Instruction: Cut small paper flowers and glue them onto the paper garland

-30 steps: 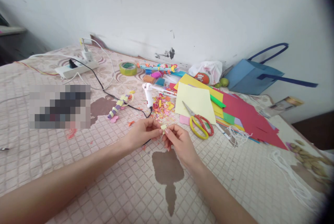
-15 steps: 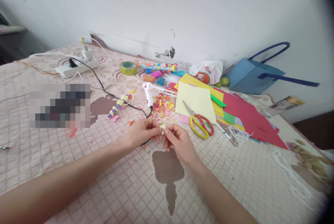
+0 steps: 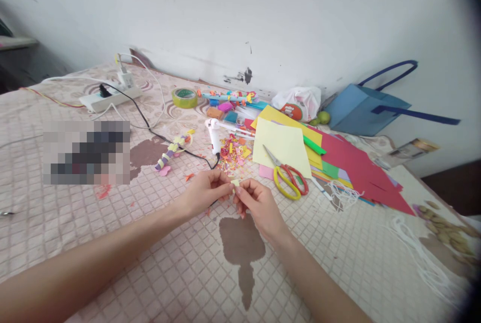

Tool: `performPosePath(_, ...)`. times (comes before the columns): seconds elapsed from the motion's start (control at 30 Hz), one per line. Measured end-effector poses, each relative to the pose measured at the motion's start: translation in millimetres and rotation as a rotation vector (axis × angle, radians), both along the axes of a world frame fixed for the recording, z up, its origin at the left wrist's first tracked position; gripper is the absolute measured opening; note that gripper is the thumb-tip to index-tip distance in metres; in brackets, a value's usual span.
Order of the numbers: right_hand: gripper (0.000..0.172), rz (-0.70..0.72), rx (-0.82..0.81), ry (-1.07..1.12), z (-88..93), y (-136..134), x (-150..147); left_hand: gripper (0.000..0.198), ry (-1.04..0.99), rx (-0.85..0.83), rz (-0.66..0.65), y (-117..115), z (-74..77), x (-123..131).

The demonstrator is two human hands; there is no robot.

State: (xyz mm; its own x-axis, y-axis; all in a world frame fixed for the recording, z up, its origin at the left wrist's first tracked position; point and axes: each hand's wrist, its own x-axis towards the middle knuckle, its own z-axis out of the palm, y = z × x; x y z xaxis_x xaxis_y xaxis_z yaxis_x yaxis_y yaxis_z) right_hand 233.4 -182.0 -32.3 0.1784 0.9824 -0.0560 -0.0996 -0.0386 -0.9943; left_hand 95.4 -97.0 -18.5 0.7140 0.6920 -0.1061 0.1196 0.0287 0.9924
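Note:
Both my hands meet low over the patterned cloth, pinching one small pale yellow paper piece (image 3: pixel 235 182) between them. My left hand (image 3: pixel 206 191) grips its left side with closed fingers. My right hand (image 3: pixel 259 205) pinches its right side, fingers curled. Just beyond them lies a heap of coloured paper scraps (image 3: pixel 233 154), a white glue gun (image 3: pixel 214 135) with a black cord, and yellow- and red-handled scissors (image 3: pixel 287 177) on a pale yellow sheet (image 3: pixel 280 145).
Stacked coloured sheets (image 3: pixel 349 167) spread to the right, with a blue bag (image 3: pixel 361 107) by the wall. A tape roll (image 3: pixel 184 98), a power strip (image 3: pixel 110 97) with cables and a paper-wrapped stick (image 3: pixel 169 155) lie to the left. White string (image 3: pixel 417 253) trails at the right.

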Motion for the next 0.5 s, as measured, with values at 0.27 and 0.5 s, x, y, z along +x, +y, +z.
performPosePath(0.27,0.021,-0.010,-0.037,0.041,2.3,-0.5,-0.8,0.025,0.009,-0.003,-0.006,0.6,-0.9,0.1)
performPosePath(0.5,0.020,0.003,-0.061,0.081,4.5,-0.2,-1.2,0.025,0.018,-0.068,0.008,0.3,1.6,0.7)
